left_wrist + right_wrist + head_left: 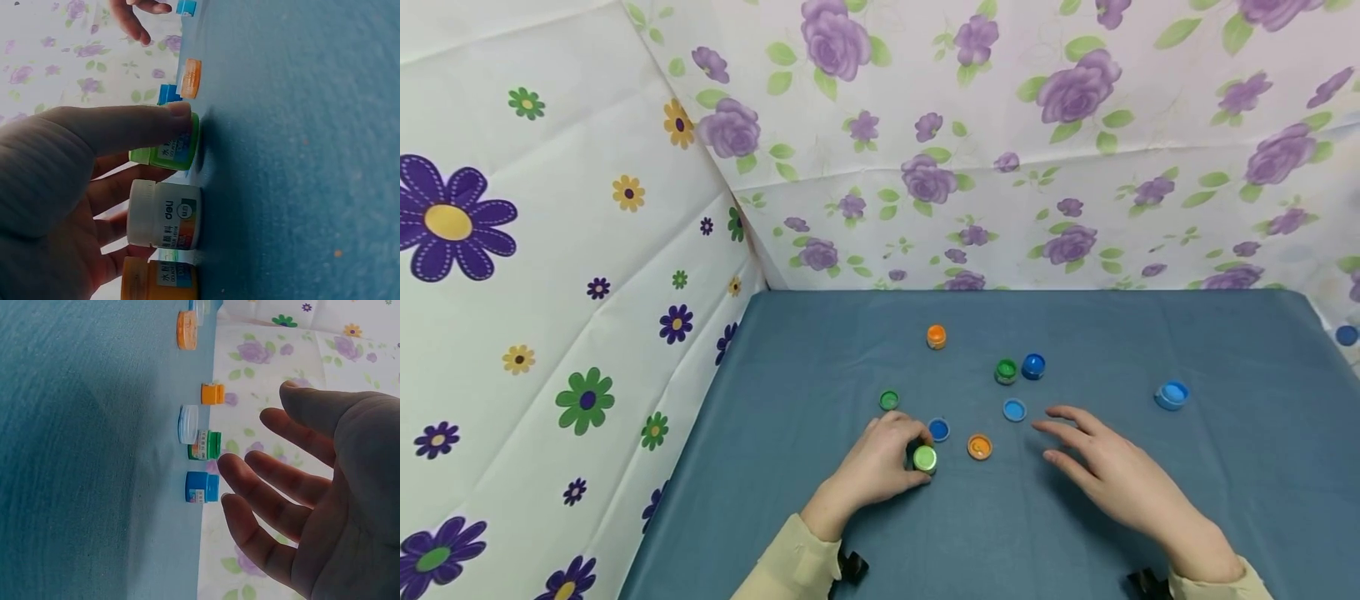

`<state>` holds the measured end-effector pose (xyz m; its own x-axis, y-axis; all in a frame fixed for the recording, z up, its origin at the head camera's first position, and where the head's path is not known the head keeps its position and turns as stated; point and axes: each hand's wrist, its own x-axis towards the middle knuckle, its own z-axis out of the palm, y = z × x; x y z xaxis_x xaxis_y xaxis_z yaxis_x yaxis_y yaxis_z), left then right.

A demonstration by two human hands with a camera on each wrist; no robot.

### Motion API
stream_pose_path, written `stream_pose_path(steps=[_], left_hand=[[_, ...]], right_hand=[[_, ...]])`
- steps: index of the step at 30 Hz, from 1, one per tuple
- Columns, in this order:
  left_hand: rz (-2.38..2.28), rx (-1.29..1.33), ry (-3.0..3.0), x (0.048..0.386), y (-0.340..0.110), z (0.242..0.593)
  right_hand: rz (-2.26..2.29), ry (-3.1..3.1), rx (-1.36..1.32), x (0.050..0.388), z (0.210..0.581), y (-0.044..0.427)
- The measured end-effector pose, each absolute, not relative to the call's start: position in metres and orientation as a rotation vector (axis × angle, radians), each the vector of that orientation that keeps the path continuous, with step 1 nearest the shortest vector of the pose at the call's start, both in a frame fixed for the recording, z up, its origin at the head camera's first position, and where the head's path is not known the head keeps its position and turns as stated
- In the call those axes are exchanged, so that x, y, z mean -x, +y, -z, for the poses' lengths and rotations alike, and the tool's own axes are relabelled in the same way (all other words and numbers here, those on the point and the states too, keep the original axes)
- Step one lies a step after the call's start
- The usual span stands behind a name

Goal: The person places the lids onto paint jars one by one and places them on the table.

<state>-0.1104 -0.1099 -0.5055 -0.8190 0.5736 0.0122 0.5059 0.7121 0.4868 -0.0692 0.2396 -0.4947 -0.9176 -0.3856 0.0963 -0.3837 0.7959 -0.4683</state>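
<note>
A light green jar (925, 459) stands upright on the blue cloth, pinched between the thumb and fingers of the left hand (880, 462). In the left wrist view the thumb lies along the same green jar (181, 147), with a white jar (164, 214) and an orange jar (159, 279) beside it, near the other fingers. The right hand (1112, 479) hovers over the cloth with fingers spread and holding nothing. To its left lie a light blue lid (1015, 410) and an orange lid (980, 447). A blue lid (939, 430) lies just beyond the left hand's fingertips.
A green lid (889, 401) lies behind the left hand. Farther back stand an orange jar (936, 337), a green jar (1006, 372) and a blue jar (1033, 367). A light blue jar (1172, 395) stands at the right. Flowered cloth (880, 200) hangs behind the table.
</note>
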Motion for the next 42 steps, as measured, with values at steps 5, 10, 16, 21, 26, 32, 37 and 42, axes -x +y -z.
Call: stream_pose_path(steps=[5, 10, 16, 21, 26, 32, 37, 42], left_hand=[[-0.718, -0.869, 2.769, 0.111, -0.112, 0.508], [-0.723, -0.853, 2.767, 0.111, -0.113, 0.508], [-0.736, -0.841, 2.738, 0.109, -0.116, 0.510], [-0.746, -0.852, 2.716, 0.111, -0.119, 0.507], [-0.819, -0.878, 2.663, 0.118, -0.125, 0.497], [-0.956, -0.886, 2.599, 0.125, -0.136, 0.486], [-1.030, -0.872, 2.597, 0.134, -0.144, 0.481], [-1.153, -0.777, 2.521, 0.155, -0.144, 0.475]], right_hand=[[0.766, 2.963, 0.644, 0.071, 0.496, 0.240], [0.774, 2.962, 0.652, 0.070, 0.496, 0.240], [0.786, 2.951, 0.669, 0.068, 0.496, 0.237], [0.778, 2.938, 0.667, 0.072, 0.495, 0.239], [0.778, 2.925, 0.671, 0.079, 0.492, 0.241], [0.795, 2.908, 0.675, 0.084, 0.489, 0.240], [0.794, 2.910, 0.654, 0.085, 0.487, 0.239], [0.792, 2.912, 0.609, 0.086, 0.487, 0.241]])
